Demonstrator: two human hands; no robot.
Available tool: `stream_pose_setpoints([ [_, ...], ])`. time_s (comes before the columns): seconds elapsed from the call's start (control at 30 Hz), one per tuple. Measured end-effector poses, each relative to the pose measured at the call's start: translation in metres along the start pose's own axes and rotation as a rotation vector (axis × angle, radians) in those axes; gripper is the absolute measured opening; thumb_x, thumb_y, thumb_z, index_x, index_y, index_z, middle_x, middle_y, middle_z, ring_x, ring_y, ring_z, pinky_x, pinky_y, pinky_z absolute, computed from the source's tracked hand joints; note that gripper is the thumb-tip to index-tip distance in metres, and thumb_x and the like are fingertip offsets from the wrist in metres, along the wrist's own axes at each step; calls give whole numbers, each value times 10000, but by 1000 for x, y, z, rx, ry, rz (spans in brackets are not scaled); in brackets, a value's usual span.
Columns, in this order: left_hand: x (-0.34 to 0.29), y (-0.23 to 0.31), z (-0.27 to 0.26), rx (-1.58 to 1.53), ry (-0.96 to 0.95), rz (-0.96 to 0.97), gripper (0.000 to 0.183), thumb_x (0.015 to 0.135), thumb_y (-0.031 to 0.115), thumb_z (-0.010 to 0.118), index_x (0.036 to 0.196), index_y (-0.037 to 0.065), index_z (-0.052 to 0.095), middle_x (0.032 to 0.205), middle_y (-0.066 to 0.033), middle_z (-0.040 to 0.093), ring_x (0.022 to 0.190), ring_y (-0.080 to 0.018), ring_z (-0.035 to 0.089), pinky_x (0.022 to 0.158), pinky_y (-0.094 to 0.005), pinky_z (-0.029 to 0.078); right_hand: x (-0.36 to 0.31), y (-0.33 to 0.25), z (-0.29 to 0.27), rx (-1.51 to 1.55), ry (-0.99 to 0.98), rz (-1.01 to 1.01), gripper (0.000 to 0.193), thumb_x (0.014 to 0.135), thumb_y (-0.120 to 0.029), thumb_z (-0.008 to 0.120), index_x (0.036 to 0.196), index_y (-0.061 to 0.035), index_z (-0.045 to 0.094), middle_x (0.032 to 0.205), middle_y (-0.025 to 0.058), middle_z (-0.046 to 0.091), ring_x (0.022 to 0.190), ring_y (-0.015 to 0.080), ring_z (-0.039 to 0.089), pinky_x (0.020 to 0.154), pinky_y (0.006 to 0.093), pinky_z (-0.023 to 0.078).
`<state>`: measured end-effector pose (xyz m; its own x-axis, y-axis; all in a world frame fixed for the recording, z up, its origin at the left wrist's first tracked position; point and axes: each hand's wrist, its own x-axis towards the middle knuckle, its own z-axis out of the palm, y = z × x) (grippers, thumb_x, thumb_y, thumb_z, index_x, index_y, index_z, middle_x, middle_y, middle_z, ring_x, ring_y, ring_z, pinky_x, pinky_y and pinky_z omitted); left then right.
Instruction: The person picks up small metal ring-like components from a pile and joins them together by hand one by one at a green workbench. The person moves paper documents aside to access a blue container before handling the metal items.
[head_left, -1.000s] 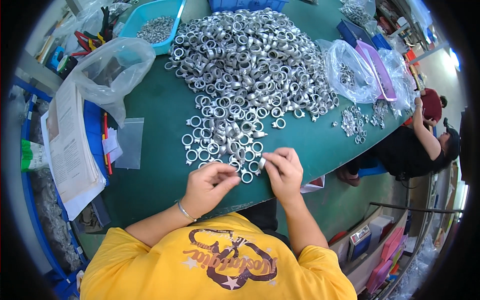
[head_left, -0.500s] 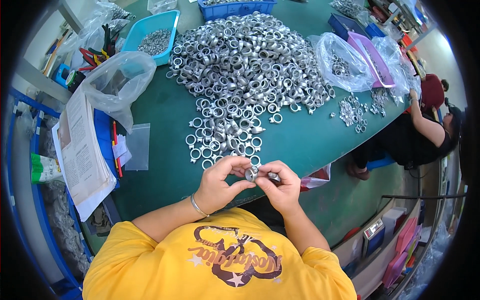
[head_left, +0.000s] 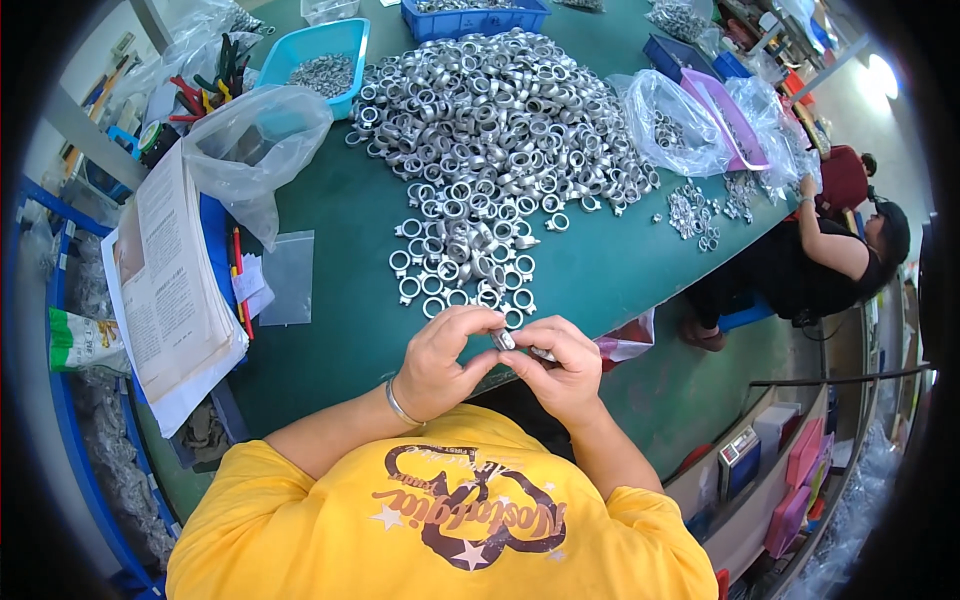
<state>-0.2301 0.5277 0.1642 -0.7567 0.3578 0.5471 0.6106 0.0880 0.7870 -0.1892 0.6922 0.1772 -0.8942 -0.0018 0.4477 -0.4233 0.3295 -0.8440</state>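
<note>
A small silver metal ring clamp (head_left: 503, 340) is pinched between the fingertips of both hands, just past the table's near edge. It is turned so that a narrow side faces up. My left hand (head_left: 440, 365), with a bangle at the wrist, is closed on it with thumb and forefinger. My right hand (head_left: 560, 370) grips its other side, and a second metal piece (head_left: 543, 353) shows partly among that hand's curled fingers. Beyond my hands, loose metal rings (head_left: 463, 255) lie spread in front of a large heap of the same rings (head_left: 500, 120).
A turquoise tub (head_left: 358, 68) of small parts and a blue crate (head_left: 475, 22) stand at the back. Clear plastic bags (head_left: 675, 125) flank the heap. Papers (head_left: 170, 290) and pens are at left. At far right a person (head_left: 840, 250) sits by a purple tray (head_left: 725, 120).
The ring clamp between my fingertips has turned from showing its round opening to showing a narrow side. Both hands stay close together. The whole view has shifted slightly.
</note>
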Motion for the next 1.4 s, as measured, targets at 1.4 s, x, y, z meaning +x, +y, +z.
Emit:
stream_pose_setpoints([
  [1.4, 26, -25, -1, 66, -61, -280, 105, 760, -42, 652, 843, -2, 602, 838, -76, 606, 687, -134, 572, 615, -221, 466, -6, 73, -36, 1238, 7, 538, 161, 831, 8, 517, 969, 40, 594, 1130, 213, 533, 854, 210, 567, 544, 250, 505],
])
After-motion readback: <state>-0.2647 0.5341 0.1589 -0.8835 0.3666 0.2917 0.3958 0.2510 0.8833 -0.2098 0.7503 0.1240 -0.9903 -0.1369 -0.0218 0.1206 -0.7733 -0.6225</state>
